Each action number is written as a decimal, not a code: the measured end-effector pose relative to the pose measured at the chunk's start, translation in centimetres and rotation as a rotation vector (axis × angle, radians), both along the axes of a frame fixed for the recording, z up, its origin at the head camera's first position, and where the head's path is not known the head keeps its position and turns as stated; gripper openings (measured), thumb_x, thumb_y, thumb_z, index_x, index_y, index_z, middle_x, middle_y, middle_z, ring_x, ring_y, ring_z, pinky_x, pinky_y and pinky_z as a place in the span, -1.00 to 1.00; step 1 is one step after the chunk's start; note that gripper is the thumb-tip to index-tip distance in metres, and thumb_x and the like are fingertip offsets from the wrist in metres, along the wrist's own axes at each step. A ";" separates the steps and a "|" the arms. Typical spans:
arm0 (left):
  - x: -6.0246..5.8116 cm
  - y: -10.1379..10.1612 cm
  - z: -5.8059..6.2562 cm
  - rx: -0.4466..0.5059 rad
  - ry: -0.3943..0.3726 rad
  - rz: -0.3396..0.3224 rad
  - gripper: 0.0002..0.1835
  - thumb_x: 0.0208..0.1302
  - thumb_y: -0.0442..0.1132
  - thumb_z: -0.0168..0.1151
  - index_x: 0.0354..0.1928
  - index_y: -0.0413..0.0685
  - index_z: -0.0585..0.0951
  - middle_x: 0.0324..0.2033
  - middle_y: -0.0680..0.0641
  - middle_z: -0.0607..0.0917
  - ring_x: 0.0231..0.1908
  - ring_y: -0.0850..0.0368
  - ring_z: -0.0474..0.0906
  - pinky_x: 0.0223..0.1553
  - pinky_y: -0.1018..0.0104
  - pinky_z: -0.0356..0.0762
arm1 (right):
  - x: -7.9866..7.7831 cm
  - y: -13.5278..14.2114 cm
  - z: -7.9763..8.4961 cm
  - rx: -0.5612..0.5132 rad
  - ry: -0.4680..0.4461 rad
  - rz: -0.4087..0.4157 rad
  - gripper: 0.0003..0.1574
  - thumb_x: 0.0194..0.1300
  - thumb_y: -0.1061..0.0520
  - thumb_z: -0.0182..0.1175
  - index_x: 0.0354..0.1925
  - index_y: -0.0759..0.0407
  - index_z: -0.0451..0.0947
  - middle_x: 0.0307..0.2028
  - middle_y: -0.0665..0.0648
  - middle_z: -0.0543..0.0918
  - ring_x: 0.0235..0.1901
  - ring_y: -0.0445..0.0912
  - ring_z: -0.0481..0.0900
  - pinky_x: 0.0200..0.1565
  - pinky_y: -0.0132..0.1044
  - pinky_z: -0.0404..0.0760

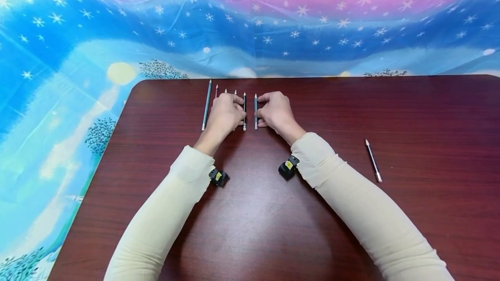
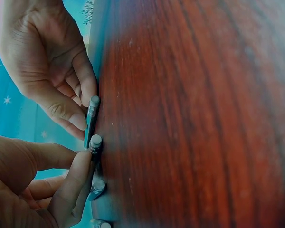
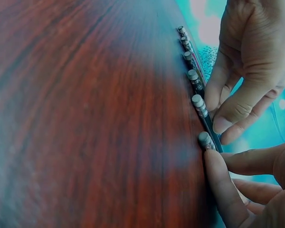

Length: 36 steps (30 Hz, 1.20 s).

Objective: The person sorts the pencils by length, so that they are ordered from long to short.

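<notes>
At the far part of the table, my left hand (image 1: 225, 112) pinches a black pencil (image 1: 245, 114) between thumb and fingers. Just right of it, my right hand (image 1: 276, 111) pinches a teal pencil (image 1: 255, 112) by its side. Both pencils lie nearly parallel, tips away from me, with a narrow gap between them. White erasers face me, such as the black pencil's eraser (image 2: 96, 141) in the left wrist view and the teal pencil's eraser (image 3: 204, 138) in the right wrist view. Under and left of my left hand, more pencils stand in the row, partly hidden by it.
A longer teal pencil (image 1: 207, 105) ends the row at left, beside a reddish pencil (image 1: 216, 91). Apart to the right, a dark pencil (image 1: 373, 160) lies on the brown table (image 1: 250, 220). A snowflake-patterned cloth (image 1: 250, 25) hangs behind the table's far edge.
</notes>
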<state>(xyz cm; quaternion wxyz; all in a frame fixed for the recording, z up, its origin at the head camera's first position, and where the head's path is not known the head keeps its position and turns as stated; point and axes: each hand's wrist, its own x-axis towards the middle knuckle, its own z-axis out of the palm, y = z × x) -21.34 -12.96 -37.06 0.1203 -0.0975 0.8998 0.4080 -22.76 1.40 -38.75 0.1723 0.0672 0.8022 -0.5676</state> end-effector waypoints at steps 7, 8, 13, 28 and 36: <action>0.0 0.0 0.0 -0.015 0.009 -0.004 -0.67 0.41 -0.41 0.27 0.18 -0.17 0.67 -0.24 -0.07 0.74 -0.45 0.22 0.70 -0.40 0.39 0.73 | 0.1 -0.2 -0.1 -0.020 -0.026 0.002 -0.35 0.33 0.46 0.29 0.35 0.21 0.56 -0.10 0.43 0.76 -0.71 -0.18 0.62 -0.49 -0.30 0.76; 0.0 0.0 0.0 -0.013 0.007 -0.003 -0.67 0.41 -0.42 0.27 0.18 -0.17 0.67 -0.24 -0.08 0.74 -0.44 0.22 0.69 -0.39 0.39 0.73 | 0.1 -0.2 -0.1 -0.023 -0.028 0.000 -0.35 0.33 0.46 0.29 0.35 0.20 0.56 -0.11 0.42 0.76 -0.70 -0.17 0.63 -0.49 -0.30 0.76; 0.0 0.1 0.0 -0.027 0.013 -0.006 -0.65 0.41 -0.40 0.27 0.20 -0.16 0.67 -0.21 -0.07 0.77 -0.43 0.21 0.73 -0.43 0.40 0.69 | 0.1 -0.1 -0.1 -0.037 -0.026 -0.007 -0.35 0.32 0.47 0.29 0.34 0.21 0.56 -0.25 0.35 0.76 -0.71 -0.16 0.63 -0.49 -0.28 0.77; -0.1 0.0 -0.1 -0.018 -0.008 0.000 -0.65 0.42 -0.39 0.26 0.22 -0.14 0.65 -0.22 -0.06 0.73 -0.41 0.18 0.73 -0.43 0.39 0.68 | 0.2 0.2 -0.3 -0.041 -0.012 -0.006 -0.36 0.35 0.44 0.25 0.37 0.24 0.52 -0.37 0.19 0.64 -0.73 -0.17 0.61 -0.53 -0.29 0.75; -0.1 0.0 -0.1 -0.039 -0.002 -0.002 -0.65 0.42 -0.39 0.26 0.21 -0.12 0.66 -0.24 -0.04 0.73 -0.41 0.20 0.70 -0.42 0.40 0.64 | 0.1 0.4 -0.3 -0.054 -0.012 -0.005 -0.36 0.33 0.44 0.27 0.35 0.25 0.52 -0.44 0.16 0.61 -0.75 -0.16 0.60 -0.53 -0.28 0.75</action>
